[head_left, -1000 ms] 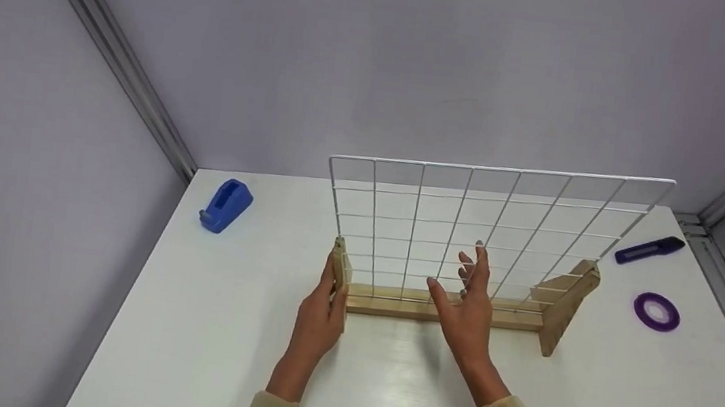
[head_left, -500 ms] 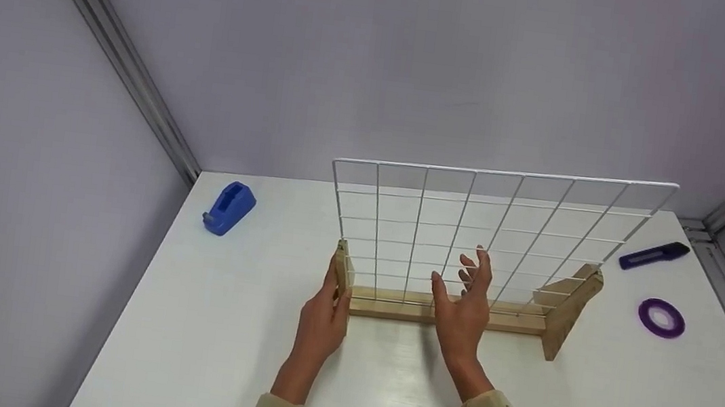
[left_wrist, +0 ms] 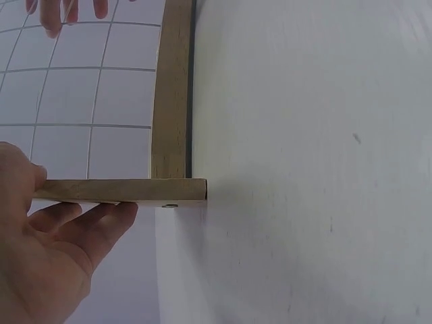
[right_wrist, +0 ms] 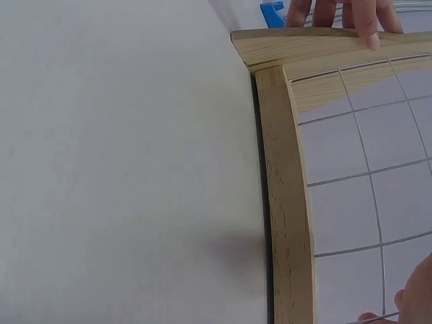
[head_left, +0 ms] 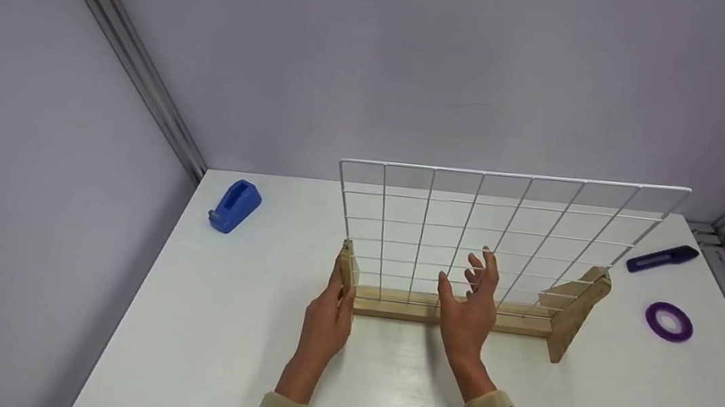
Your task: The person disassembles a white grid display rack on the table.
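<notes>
A white wire grid panel (head_left: 488, 235) stands upright in a wooden stand (head_left: 452, 313) near the middle of the white desk (head_left: 219, 324), and as far as can be judged the work of setting it up is well along: the panel is already seated along the base rail, both end brackets are in place, and what seems left is steadying or squaring the stand. The left hand (head_left: 327, 319) holds the left end bracket (head_left: 346, 273), thumb on one face and fingers laid along the other, as the left wrist view shows with the thumb (left_wrist: 20, 179) above the bracket (left_wrist: 118, 190) and the fingers below it. The right hand (head_left: 468, 304) is spread, fingers straight and apart, close in front of the lower wires near the middle of the panel; whether the fingertips touch the wires I cannot tell. The stand's long axis runs left to right across the desk, roughly parallel to the back wall, with the panel's broad face turned toward the person and its top edge rising slightly toward the right. The right end bracket (head_left: 579, 310) angles out toward the near right. Well apart from the stand lie a blue tape dispenser (head_left: 234, 206) at the far left, and a dark blue cutter (head_left: 662, 258) and a purple tape roll (head_left: 668, 322) at the right.
</notes>
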`<state>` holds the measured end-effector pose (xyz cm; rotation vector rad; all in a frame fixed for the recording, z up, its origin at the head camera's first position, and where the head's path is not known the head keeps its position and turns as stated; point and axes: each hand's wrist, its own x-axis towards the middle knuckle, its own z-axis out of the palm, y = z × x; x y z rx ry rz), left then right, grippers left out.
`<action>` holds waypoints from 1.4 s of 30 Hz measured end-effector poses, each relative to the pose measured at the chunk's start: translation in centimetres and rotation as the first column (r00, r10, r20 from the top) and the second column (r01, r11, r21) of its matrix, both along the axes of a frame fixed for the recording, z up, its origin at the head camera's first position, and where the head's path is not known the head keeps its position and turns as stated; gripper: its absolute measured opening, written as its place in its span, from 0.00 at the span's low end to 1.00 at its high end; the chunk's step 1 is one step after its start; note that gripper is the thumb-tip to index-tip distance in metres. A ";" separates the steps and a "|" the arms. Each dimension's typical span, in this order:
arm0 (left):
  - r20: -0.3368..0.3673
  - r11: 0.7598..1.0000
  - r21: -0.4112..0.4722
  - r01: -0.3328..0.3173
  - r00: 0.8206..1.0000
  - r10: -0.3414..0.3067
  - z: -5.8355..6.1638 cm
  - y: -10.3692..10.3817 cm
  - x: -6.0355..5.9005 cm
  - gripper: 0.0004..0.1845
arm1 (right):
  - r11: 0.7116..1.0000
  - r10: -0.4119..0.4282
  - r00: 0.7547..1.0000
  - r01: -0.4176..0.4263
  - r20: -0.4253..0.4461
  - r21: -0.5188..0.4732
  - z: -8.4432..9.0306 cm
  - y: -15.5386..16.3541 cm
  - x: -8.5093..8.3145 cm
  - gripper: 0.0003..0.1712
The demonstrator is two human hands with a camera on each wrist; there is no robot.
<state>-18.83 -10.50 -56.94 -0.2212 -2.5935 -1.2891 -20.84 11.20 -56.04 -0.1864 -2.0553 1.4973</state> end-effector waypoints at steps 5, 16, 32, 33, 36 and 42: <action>0.018 1.000 0.021 0.005 1.000 -0.005 0.0 0.0 -0.1 0.33 | 1.000 0.013 1.000 -0.013 -0.014 -0.015 0.1 0.0 0.0 0.46; 0.027 1.000 0.019 -0.001 1.000 0.001 -0.2 0.2 0.2 0.33 | 1.000 0.009 0.999 -0.010 -0.037 -0.025 -0.2 0.0 0.4 0.47; -0.009 1.000 0.017 -0.016 1.000 0.016 -0.3 0.1 0.2 0.32 | 0.999 0.008 1.000 -0.009 -0.024 -0.042 0.1 -0.2 0.4 0.47; -0.011 1.000 0.017 -0.018 1.000 0.018 -0.4 0.1 0.2 0.32 | 0.999 0.010 1.000 -0.011 -0.023 -0.049 0.1 -0.2 0.4 0.47; -0.013 0.999 0.015 -0.032 0.999 0.032 -0.5 0.1 0.3 0.32 | 0.998 0.018 1.000 -0.018 -0.015 -0.059 0.2 -0.3 0.4 0.47; -0.024 0.999 0.021 -0.042 0.999 0.042 -0.6 0.1 0.3 0.31 | 0.998 0.012 1.000 -0.012 0.005 -0.054 0.3 -0.3 0.3 0.47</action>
